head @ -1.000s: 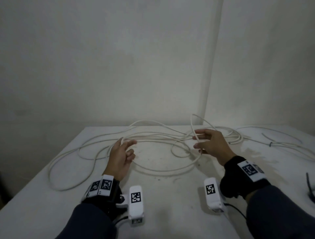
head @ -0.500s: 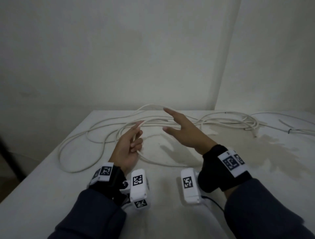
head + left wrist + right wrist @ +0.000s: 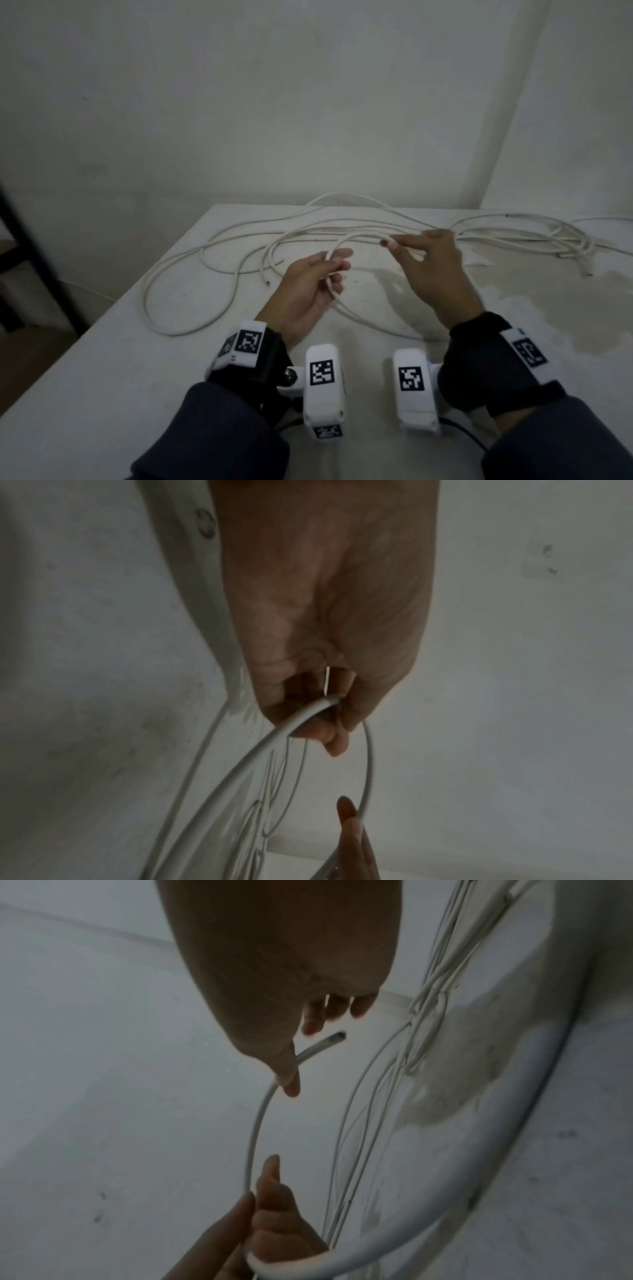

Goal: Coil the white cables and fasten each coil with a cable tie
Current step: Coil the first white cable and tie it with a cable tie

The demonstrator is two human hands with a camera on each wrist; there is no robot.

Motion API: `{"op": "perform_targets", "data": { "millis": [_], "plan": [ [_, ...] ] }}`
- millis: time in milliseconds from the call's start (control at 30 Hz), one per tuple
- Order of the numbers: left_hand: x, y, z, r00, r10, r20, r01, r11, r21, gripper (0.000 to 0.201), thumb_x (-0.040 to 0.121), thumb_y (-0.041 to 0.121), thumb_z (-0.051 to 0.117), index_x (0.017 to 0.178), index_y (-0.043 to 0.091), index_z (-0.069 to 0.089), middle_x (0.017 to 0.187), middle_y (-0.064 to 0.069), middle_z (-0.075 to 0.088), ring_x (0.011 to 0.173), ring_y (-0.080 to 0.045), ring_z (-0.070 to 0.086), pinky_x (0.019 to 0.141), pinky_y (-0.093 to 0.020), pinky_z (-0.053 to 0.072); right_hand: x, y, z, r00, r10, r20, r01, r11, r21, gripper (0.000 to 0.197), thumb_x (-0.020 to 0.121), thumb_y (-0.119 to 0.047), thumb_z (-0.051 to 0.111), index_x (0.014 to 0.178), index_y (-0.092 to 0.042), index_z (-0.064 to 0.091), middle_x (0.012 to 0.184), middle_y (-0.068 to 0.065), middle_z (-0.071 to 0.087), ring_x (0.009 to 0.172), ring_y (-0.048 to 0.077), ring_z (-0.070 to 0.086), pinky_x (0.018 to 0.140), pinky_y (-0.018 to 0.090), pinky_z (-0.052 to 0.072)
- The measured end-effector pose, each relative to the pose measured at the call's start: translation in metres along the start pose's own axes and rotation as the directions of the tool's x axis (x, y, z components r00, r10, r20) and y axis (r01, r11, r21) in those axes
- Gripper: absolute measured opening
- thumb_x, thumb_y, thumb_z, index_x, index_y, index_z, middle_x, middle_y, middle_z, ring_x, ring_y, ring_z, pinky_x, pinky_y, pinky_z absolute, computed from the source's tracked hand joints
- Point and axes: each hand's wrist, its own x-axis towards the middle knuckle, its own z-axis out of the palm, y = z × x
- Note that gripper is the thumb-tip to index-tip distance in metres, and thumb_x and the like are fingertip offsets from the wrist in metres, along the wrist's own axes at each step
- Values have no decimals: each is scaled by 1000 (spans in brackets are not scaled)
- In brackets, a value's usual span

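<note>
Both hands are hovering above the counter [image 3: 102,377], working one white cable [image 3: 346,236]. The left hand [image 3: 308,291] is turned palm-up with its fingers curled around the cable; from the left wrist view the strand is running out between thumb and curled fingers [image 3: 337,739]. The right hand [image 3: 435,270] is pinching the cable close to its cut end — thumb and forefinger are closing on it while the other fingers are spreading loosely, and in the right wrist view the bare tip [image 3: 337,1037] is sticking out just past the thumb. Between the two hands the cable is arching in a short raised loop, and from the left hand it is dropping back to the counter in a wide curve below the right wrist.

More white cable is lying in long loose loops [image 3: 191,274] across the left and far side of the counter, with a denser tangle of strands [image 3: 548,236] at the far right. A darker stain [image 3: 582,301] is showing on the counter surface to the right of the right hand. Pale walls [image 3: 274,102] are standing behind the counter.
</note>
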Motion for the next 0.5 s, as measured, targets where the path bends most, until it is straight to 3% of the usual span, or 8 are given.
{"op": "perform_targets", "data": {
  "millis": [67, 100, 167, 267, 367, 500],
  "plan": [
    [-3, -4, 2, 998, -43, 42, 40, 997, 70, 24, 99, 9, 44, 103, 2, 67, 77, -2, 64, 63, -8, 56, 63, -18, 50, -1, 0, -4, 999, -3, -33, 2, 1000, -28, 19, 92, -28, 62, 100, -18, 77, 87, -6, 70, 86, 5, 63, 84, 22, 46],
    [-4, -5, 3, 998, -48, 49, 44, 996, 82, 26, 100, 14, 43, 105, 4, 67, 81, -3, 65, 69, -10, 59, 69, -21, 51, -2, -1, -3, 1000, 21, -15, -21, 1000, 16, 19, 93, -26, 62, 98, -16, 77, 73, -11, 67, 70, -1, 59, 71, 16, 44],
    [-5, -6, 7, 998, -44, 38, 41, 997, 71, 29, 102, 22, 41, 111, 8, 65, 94, -6, 67, 83, -15, 63, 79, -28, 52, -4, -4, 0, 996, 85, 37, -88, 991, 105, 17, 93, -21, 61, 87, -15, 75, 55, -14, 56, 51, -2, 51, 54, 11, 37],
    [-5, -7, 11, 999, -38, 12, 38, 999, -4, 33, 103, 31, 37, 121, 15, 60, 113, -13, 66, 104, -26, 63, 95, -42, 50, -11, -13, 7, 963, 158, 218, -211, 945, 249, 25, 95, -10, 55, 71, -14, 62, 51, -7, 58, 43, 0, 53, 45, 10, 37],
    [-7, -6, 14, 999, -29, 21, 32, 989, -141, 35, 103, 32, 35, 127, 15, 54, 110, -19, 65, 95, -32, 61, 86, -46, 48, -18, -27, 11, 851, 218, 479, -402, 856, 325, 23, 99, -13, 50, 77, -10, 57, 62, 3, 66, 54, 11, 63, 47, 18, 39],
    [-5, -7, 17, 999, 8, -46, -17, 981, -194, 34, 102, 32, 37, 114, 9, 58, 106, -17, 64, 75, -23, 63, 66, -34, 52, -20, -35, 8, 766, 258, 589, -564, 709, 423, 17, 100, -10, 46, 86, -6, 54, 63, 5, 69, 57, 15, 68, 48, 20, 39]
  ]
}}
